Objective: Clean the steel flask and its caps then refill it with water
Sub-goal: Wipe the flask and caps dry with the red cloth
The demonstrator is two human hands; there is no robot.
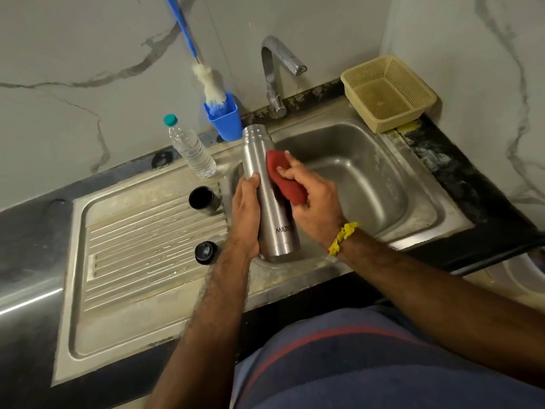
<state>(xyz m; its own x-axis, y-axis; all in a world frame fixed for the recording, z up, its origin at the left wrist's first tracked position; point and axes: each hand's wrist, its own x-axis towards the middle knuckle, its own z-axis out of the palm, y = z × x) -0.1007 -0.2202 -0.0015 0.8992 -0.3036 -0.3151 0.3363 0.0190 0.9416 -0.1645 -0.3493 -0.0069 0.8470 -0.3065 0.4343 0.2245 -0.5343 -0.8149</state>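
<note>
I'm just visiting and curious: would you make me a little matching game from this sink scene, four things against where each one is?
Things:
1. tall steel flask
2. red cloth pad
3. clear plastic water bottle with teal cap
4. blue-handled white bottle brush

Places:
A. standing in the blue plastic cup
B. held in the left hand
C. upright beside the steel sink, by the wall
D. held in the right hand, against the flask

Pairs: 1-B, 2-D, 3-C, 4-A
</note>
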